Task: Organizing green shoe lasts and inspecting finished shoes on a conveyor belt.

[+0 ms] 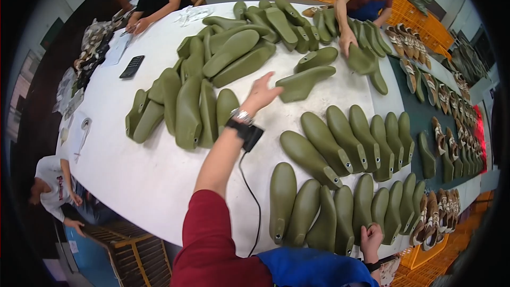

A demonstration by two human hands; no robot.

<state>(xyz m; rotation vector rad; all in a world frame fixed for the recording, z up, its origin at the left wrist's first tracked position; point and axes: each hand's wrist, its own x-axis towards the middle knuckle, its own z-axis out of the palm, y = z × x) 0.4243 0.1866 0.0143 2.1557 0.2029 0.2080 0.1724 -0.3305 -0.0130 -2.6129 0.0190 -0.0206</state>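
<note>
My left hand reaches over the white table with its fingers apart and nothing in them. Close by its fingertips lies a green shoe last on its side; I cannot tell whether they touch. Another last rests just behind that one. At the near edge, my right hand has its fingers closed round the lower end of a green shoe last, which lies in the nearest row. Part of that grip is hidden. A second row of lasts stretches beyond it.
A heap of green lasts covers the table's far middle. Across from me a co-worker's hand holds a last. Rows of brown-and-white shoes stand at the right. A calculator lies at the left. A cable hangs from my left wrist.
</note>
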